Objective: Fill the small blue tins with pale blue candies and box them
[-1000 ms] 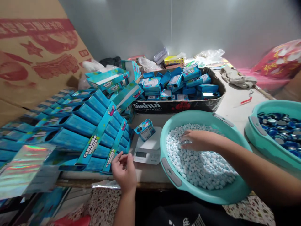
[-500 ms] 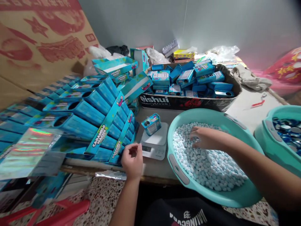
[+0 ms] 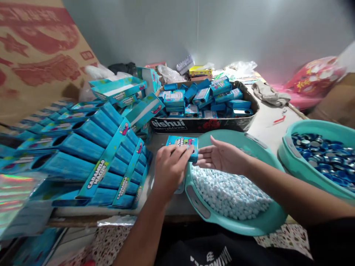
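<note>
My left hand (image 3: 170, 168) grips a small blue candy tin (image 3: 181, 141) from above, with the tin lying on its side and its end pointing right. Close to that end, my right hand (image 3: 226, 157) is held with fingers stretched out and palm turned toward the tin. No candy shows in the palm. Both hands are by the left rim of a turquoise basin (image 3: 235, 227) of small pale blue-white candies (image 3: 233, 195). Under my left hand and forearm, the white kitchen scale (image 3: 180, 189) is mostly hidden.
Stacked blue tins in display trays (image 3: 95, 179) fan out at left. A black carton (image 3: 199, 125) of loose blue tins stands behind the basin. At right, a second turquoise tub (image 3: 294, 168) holds round blue and silver lids (image 3: 318, 151). A grey cloth (image 3: 270, 93) lies further back.
The tin has left the scale and is now in my left hand, tipped sideways. My right hand has come out of the candies and moved left toward the tin. The view has shifted right.
</note>
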`<state>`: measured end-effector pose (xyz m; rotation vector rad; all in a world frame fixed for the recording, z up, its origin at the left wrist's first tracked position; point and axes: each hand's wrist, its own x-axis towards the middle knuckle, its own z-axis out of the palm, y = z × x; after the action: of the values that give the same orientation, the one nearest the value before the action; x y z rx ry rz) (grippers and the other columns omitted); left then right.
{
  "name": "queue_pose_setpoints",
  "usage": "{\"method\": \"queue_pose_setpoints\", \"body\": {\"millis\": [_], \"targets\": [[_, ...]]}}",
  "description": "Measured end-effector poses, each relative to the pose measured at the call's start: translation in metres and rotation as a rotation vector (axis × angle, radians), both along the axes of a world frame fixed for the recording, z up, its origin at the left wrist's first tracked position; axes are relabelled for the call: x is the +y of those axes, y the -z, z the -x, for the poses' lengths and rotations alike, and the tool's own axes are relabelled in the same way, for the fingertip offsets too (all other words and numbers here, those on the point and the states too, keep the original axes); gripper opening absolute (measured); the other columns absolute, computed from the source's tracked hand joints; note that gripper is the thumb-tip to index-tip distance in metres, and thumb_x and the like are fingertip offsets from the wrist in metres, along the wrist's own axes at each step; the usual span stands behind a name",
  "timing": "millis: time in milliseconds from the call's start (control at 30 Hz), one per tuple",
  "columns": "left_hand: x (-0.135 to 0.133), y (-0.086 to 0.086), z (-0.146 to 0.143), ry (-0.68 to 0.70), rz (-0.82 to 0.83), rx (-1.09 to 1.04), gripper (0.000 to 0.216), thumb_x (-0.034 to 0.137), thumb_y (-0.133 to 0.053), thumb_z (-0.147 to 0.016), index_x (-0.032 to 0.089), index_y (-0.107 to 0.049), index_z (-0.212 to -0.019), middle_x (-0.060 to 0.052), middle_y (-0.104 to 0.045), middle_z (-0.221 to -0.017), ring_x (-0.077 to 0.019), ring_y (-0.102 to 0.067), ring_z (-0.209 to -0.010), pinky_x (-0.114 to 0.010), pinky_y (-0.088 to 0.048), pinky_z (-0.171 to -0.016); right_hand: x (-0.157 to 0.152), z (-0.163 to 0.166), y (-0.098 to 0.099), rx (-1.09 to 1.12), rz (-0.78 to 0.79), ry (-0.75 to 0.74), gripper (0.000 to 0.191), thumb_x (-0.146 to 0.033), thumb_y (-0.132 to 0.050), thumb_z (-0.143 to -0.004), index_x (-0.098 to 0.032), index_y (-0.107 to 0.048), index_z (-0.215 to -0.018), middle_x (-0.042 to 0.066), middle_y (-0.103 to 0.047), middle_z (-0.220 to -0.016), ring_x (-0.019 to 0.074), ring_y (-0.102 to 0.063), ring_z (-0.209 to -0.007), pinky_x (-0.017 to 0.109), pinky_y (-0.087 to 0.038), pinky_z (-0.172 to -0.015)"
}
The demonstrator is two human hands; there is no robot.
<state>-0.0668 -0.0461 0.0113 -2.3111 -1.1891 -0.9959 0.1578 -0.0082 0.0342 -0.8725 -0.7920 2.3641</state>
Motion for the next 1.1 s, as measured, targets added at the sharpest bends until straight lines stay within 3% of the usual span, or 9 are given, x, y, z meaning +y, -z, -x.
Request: {"method": "queue_pose_setpoints", "body": {"millis": [200, 300, 367, 500, 567, 700, 767, 900, 1100], "targets": [[-0.009, -0.007, -0.013, 0.029, -0.115, 0.089, 0.041, 0.014, -0.069, -0.084, 0.02, -0.065, -0.124, -0.003, -0.074, -0.109, -0.0227, -0.056, -0.094, -0.04, -0.044, -0.088, 0.001, -0.003, -0.003, 0.081, 0.101, -0.008, 0.06, -0.052, -0.022, -0.105, -0.011, -0.064, -0.091, 0.009, -0.069, -0.08, 0.016, -0.07, -0.077, 0.029, -0.056, -0.085], [-0.011, -0.007, -0.014, 0.022, -0.104, 0.098, 0.043, 0.013, -0.068, -0.084, 0.022, -0.064, -0.127, -0.004, -0.074, -0.11, -0.0234, -0.056, -0.096, -0.04, -0.044, -0.089, 0.0, 0.0, -0.002, -0.014, 0.005, -0.039, 0.06, -0.054, -0.02, -0.104, -0.014, -0.062, -0.088, 0.009, -0.069, -0.084, 0.0191, -0.069, -0.083, 0.036, -0.055, -0.089], [-0.011, -0.004, -0.012, -0.009, -0.08, 0.04, 0.045, 0.013, -0.067, -0.084, 0.022, -0.062, -0.128, -0.006, -0.072, -0.111, -0.024, -0.056, -0.099, -0.041, -0.044, -0.091, -0.001, -0.001, -0.001, -0.26, -0.215, -0.031, 0.059, -0.057, -0.022, -0.102, -0.016, -0.063, -0.096, 0.012, -0.069, -0.099, 0.0242, -0.066, -0.096, 0.042, -0.053, -0.091], [-0.008, 0.01, 0.005, -0.146, -0.061, -0.22, 0.044, 0.016, -0.069, -0.083, 0.02, -0.064, -0.126, -0.01, -0.068, -0.109, -0.0235, -0.06, -0.102, -0.039, -0.046, -0.096, 0.0, -0.013, 0.003, -1.023, -0.935, -0.14, 0.062, -0.068, -0.037, -0.095, -0.016, -0.068, -0.11, 0.017, -0.062, -0.125, 0.0356, -0.054, -0.12, 0.05, -0.04, -0.103], [-0.005, 0.022, 0.017, -0.243, -0.037, -0.392, 0.041, 0.02, -0.071, -0.082, 0.018, -0.065, -0.123, -0.011, -0.066, -0.11, -0.0239, -0.062, -0.103, -0.039, -0.047, -0.097, 0.002, -0.019, 0.005, -1.255, -1.09, -0.255, 0.064, -0.067, -0.031, -0.096, -0.017, -0.068, -0.114, 0.017, -0.061, -0.127, 0.0361, -0.053, -0.12, 0.049, -0.039, -0.103], [-0.001, 0.05, 0.042, -0.488, 0.275, -0.739, 0.041, 0.033, -0.076, -0.076, 0.016, -0.065, -0.113, -0.012, -0.068, -0.108, -0.0285, -0.064, -0.104, -0.044, -0.05, -0.095, 0.006, -0.022, 0.005, -1.405, -1.098, -0.364, 0.066, -0.062, -0.02, -0.099, -0.02, -0.066, -0.121, 0.015, -0.062, -0.123, 0.0327, -0.057, -0.115, 0.043, -0.042, -0.097], [-0.001, 0.06, 0.05, -0.529, 0.468, -0.895, 0.044, 0.036, -0.078, -0.073, 0.016, -0.064, -0.11, -0.012, -0.07, -0.105, -0.0297, -0.066, -0.101, -0.046, -0.051, -0.094, 0.007, -0.02, 0.006, -1.426, -1.094, -0.395, 0.069, -0.065, -0.019, -0.098, -0.02, -0.066, -0.121, 0.015, -0.062, -0.125, 0.0336, -0.057, -0.115, 0.044, -0.043, -0.095], [-0.002, 0.072, 0.053, -0.438, 0.652, -1.032, 0.045, 0.035, -0.081, -0.067, 0.017, -0.063, -0.104, -0.011, -0.072, -0.101, -0.0294, -0.068, -0.099, -0.046, -0.052, -0.093, 0.006, -0.019, 0.008, -1.454, -1.075, -0.443, 0.071, -0.066, -0.017, -0.097, -0.02, -0.066, -0.12, 0.016, -0.062, -0.125, 0.0353, -0.058, -0.113, 0.046, -0.045, -0.091], [-0.002, 0.085, 0.049, -0.313, 0.676, -1.172, 0.048, 0.039, -0.078, -0.071, 0.015, -0.058, -0.108, -0.012, -0.071, -0.106, -0.0263, -0.07, -0.1, -0.04, -0.055, -0.09, 0.01, -0.022, 0.012, -1.467, -1.034, -0.454, 0.07, -0.067, -0.018, -0.097, -0.022, -0.064, -0.125, 0.016, -0.061, -0.126, 0.0348, -0.058, -0.114, 0.047, -0.045, -0.093]]}}
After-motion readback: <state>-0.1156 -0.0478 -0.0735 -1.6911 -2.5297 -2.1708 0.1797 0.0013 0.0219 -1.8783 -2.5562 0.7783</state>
